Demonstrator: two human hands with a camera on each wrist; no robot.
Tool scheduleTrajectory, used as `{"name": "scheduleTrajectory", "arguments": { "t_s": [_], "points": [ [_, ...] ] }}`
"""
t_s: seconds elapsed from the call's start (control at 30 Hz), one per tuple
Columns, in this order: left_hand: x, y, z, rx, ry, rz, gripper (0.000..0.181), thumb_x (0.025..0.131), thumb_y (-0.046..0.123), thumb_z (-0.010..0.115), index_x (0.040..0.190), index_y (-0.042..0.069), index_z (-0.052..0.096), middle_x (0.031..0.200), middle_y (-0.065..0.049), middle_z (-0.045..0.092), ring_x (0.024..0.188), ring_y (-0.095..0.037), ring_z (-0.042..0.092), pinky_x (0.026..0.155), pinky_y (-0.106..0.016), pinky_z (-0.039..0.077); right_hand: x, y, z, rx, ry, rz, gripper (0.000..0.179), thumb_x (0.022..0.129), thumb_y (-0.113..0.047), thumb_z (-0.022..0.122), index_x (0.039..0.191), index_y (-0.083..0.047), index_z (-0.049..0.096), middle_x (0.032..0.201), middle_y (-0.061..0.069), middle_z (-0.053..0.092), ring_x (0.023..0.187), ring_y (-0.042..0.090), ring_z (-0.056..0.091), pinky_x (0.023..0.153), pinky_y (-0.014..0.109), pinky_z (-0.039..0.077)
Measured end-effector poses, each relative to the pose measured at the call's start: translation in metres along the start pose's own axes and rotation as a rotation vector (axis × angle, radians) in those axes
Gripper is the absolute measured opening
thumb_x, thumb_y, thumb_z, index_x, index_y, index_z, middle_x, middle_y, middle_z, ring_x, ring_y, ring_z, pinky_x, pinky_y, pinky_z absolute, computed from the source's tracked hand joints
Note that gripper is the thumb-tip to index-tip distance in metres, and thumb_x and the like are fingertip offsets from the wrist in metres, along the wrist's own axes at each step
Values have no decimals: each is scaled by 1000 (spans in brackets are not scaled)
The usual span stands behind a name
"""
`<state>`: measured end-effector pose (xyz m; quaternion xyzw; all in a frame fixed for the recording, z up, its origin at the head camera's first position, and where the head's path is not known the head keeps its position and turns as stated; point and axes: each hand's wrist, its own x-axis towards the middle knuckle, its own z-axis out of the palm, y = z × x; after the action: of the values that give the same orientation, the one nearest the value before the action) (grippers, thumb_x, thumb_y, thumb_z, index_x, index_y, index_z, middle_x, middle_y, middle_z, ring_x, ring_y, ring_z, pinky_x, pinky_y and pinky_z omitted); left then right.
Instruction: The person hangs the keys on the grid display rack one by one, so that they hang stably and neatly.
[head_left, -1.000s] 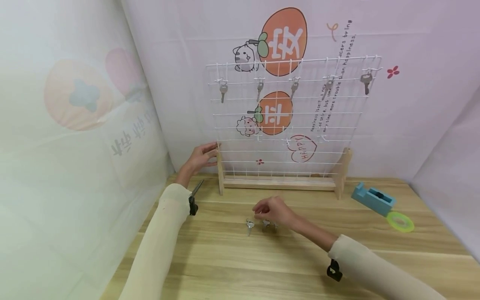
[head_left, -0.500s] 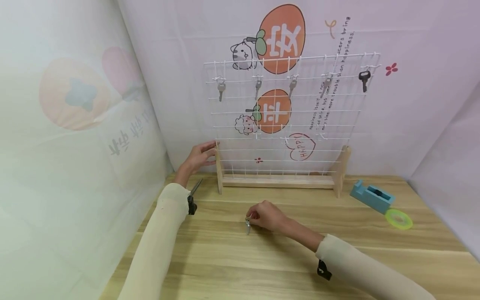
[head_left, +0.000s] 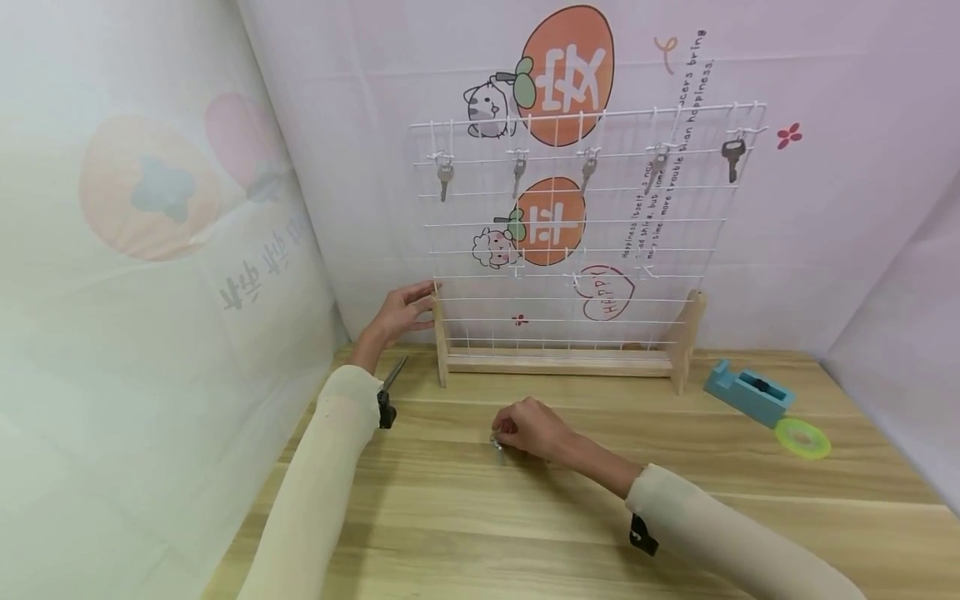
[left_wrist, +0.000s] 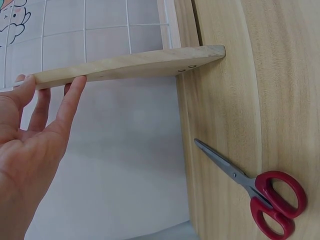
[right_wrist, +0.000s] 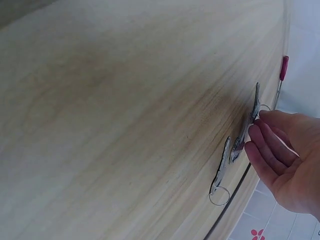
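Note:
My right hand [head_left: 531, 427] is low over the table, pinching a small silver key [head_left: 500, 452] by its ring end. In the right wrist view, thumb and fingertips meet at that key's ring [right_wrist: 265, 106], and the blade lies close to the wood. Two more keys lie by the fingers, the nearer one [right_wrist: 219, 170] with its ring sticking out; the hand hides both in the head view. My left hand [head_left: 397, 315] touches the wooden side post [left_wrist: 130, 65] of a white wire rack [head_left: 562, 250] with nearly straight fingers.
Several keys, one a dark-looking key [head_left: 733, 158], hang from hooks along the rack's upper part. Red-handled scissors [left_wrist: 245, 182] lie left of the rack. A blue tape dispenser [head_left: 750, 393] and a yellow-green tape roll [head_left: 802, 438] are at the right.
My right hand has moved left from above the other keys to the leftmost key and taken hold of it; the key has tilted slightly. My left hand stays at the post.

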<state>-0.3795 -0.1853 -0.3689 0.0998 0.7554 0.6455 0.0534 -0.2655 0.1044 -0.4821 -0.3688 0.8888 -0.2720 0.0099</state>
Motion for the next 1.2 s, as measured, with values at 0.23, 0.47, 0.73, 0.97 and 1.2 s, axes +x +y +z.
{"name": "scheduleTrajectory", "arguments": {
  "t_s": [0.23, 0.47, 0.73, 0.97, 1.2],
  "points": [
    [1, 0, 1, -7, 7, -2, 49, 110, 9, 52, 158, 9, 44, 164, -13, 40, 144, -35, 46, 112, -59, 47, 3, 3, 3, -10, 2, 0, 4, 93, -8, 79, 96, -10, 81, 84, -3, 76, 68, -1, 61, 60, 17, 55],
    [1, 0, 1, 5, -3, 0, 50, 110, 10, 52, 159, 10, 43, 164, -13, 39, 144, -35, 46, 110, -56, 50, 4, 5, 3, 37, 14, 3, 7, 94, -7, 78, 93, -12, 82, 83, -4, 76, 68, 0, 62, 60, 18, 55],
    [0, 0, 0, -19, -3, 3, 49, 110, 9, 51, 159, 9, 43, 164, -13, 40, 145, -35, 45, 112, -60, 46, 9, 7, -10, 128, 61, -21, 6, 95, -4, 75, 93, -6, 80, 82, 1, 76, 71, 7, 67, 62, 18, 57],
    [0, 0, 0, -21, 0, -5, 49, 110, 9, 52, 158, 10, 44, 164, -12, 39, 145, -34, 45, 112, -58, 48, 13, 10, -31, 120, 118, -47, 4, 96, -6, 76, 96, -5, 79, 84, 3, 77, 72, 12, 71, 63, 19, 58],
    [0, 1, -1, -19, -4, -11, 50, 110, 9, 53, 159, 11, 44, 164, -12, 40, 144, -36, 45, 113, -57, 47, 21, 10, -67, 124, 231, -70, 5, 95, -5, 76, 97, -2, 80, 84, 5, 77, 71, 17, 72, 64, 22, 61]
  ]
}}
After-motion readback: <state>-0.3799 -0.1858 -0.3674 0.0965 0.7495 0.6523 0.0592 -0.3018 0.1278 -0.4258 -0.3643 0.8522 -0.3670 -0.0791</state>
